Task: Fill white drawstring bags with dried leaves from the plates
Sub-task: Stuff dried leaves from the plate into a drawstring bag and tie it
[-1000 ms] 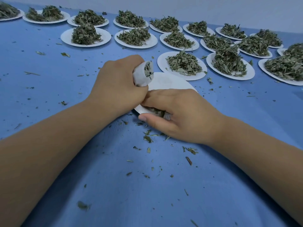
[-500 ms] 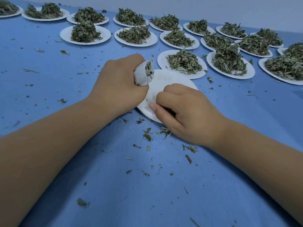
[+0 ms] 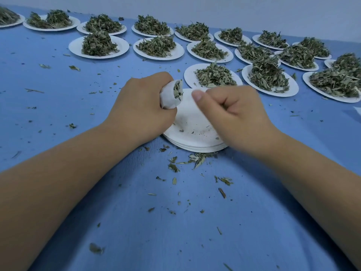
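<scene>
Near the table's (image 3: 175,231) middle, the left hand (image 3: 140,112) gripped the white bag (image 3: 170,98), fingers curled round it, its leaf-packed mouth facing right. The right hand (image 3: 234,116), fingers curled, hovered beside that mouth above the emptied plate stack (image 3: 197,147). Whether it pinched leaves could not be told. Filling looked nearly done, and the next move probably called for tamping and closing.

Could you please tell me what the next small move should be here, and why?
Probably bring the right hand leftward to the mouth of the bag and push in whatever its curled fingers hold: the left hand grips the bag with its mouth facing right, and the plate below bears only crumbs.
</scene>
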`<state>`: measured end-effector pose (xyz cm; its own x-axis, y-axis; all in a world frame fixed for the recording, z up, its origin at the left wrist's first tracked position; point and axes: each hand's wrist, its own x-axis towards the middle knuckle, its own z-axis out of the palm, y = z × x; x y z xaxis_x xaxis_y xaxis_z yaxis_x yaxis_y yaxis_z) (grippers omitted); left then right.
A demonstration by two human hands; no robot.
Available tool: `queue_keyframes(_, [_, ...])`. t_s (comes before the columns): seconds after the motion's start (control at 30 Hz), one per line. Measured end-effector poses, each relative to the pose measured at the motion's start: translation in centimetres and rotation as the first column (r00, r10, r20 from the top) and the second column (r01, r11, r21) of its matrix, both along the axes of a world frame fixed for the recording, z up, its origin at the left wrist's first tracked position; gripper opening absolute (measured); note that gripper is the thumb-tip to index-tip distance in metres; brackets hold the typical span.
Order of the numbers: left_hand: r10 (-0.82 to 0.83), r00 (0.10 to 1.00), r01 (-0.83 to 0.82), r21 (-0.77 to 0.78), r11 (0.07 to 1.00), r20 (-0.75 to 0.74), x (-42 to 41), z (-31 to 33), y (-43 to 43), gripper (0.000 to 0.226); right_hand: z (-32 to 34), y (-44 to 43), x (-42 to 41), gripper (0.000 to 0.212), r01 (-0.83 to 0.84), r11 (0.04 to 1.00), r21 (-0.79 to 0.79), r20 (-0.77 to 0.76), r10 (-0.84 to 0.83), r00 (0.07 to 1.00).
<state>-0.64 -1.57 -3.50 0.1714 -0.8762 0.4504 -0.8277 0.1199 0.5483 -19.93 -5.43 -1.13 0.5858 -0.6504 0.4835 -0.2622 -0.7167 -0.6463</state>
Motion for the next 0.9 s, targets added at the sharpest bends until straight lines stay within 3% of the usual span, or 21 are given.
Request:
queue_keyframes(0.1, [-0.002,1.000,0.002,-0.003,1.000,0.008,0.0,0.0,0.0,0.014,2.1,-0.6,0.7,0.057,0.069,0.954,0.291,0.190,-0.128,0.973])
queue_keyframes(0.2, [-0.002,1.000,0.002,-0.028,1.000,0.007,-0.1,0.2,0.0,0.013,4.0,-0.8,2.2,0.053,-0.017,0.758,0.652,0.370,-0.298,0.880])
queue_keyframes(0.3, [-0.009,1.000,0.009,-0.049,0.999,-0.011,-0.2,0.6,0.3,0.011,5.0,-0.8,4.5,0.046,-0.186,0.586,0.789,0.506,-0.447,0.738])
queue_keyframes(0.37, [-0.003,0.999,0.000,-0.070,0.998,-0.047,-0.3,0.9,0.4,0.013,5.5,-0.6,6.2,0.038,-0.259,0.532,0.806,0.557,-0.534,0.636])
queue_keyframes(0.5, [0.017,0.995,-0.026,-0.083,0.996,-0.100,-0.9,1.9,0.6,0.029,6.0,0.1,8.7,0.046,-0.229,0.551,0.803,0.561,-0.566,0.605])
queue_keyframes(0.63, [0.019,0.993,-0.029,-0.085,0.996,-0.115,-1.0,2.3,0.9,0.029,6.0,0.3,9.8,0.054,-0.109,0.646,0.755,0.529,-0.503,0.683])
queue_keyframes(0.8, [0.045,0.988,-0.051,-0.034,0.998,-0.149,-0.2,2.7,0.4,0.027,5.6,0.1,10.0,0.063,-0.148,0.689,0.709,0.571,-0.439,0.694])
queue_keyframes(0.9, [0.020,0.995,-0.022,-0.018,1.000,-0.095,-0.3,2.8,0.6,0.016,5.0,0.2,10.0,0.055,-0.142,0.691,0.709,0.559,-0.427,0.711])
